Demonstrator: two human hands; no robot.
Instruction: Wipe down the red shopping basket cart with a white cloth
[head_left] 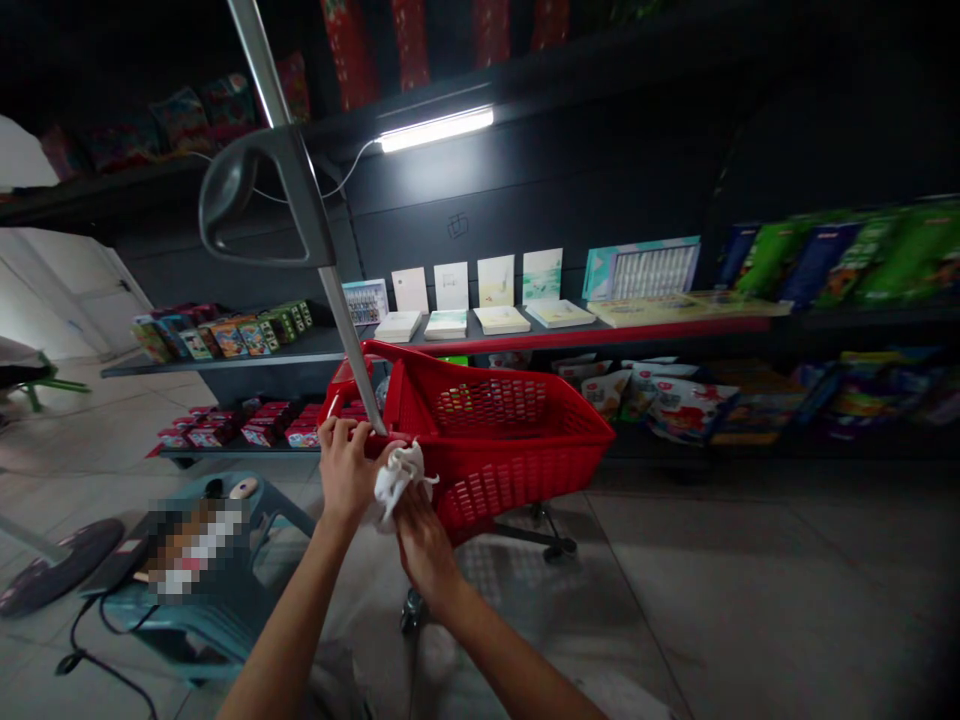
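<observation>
A red plastic shopping cart (pixel 517 470) with perforated sides stands on wheels in front of the shelves. My left hand (pixel 346 470) has its fingers curled over the cart's near rim at the handle end. Against the near side panel, my right hand (pixel 426 545) presses a crumpled white cloth (pixel 405 478); part of the cloth lies close to my left thumb. A slanted metal pole (pixel 341 310) with a grey loop handle (pixel 319 225) comes down to the cart's rim just beside my left fingers. The cart's far side is partly hidden.
At left, a blue-green plastic stool (pixel 262 505) carries a dark device with a cable and some blurred-out items. A round pole base (pixel 64 570) rests on the floor. Behind the cart, the shelf (pixel 480 345) holds books, boxes and bagged goods under a lit tube lamp (pixel 436 128).
</observation>
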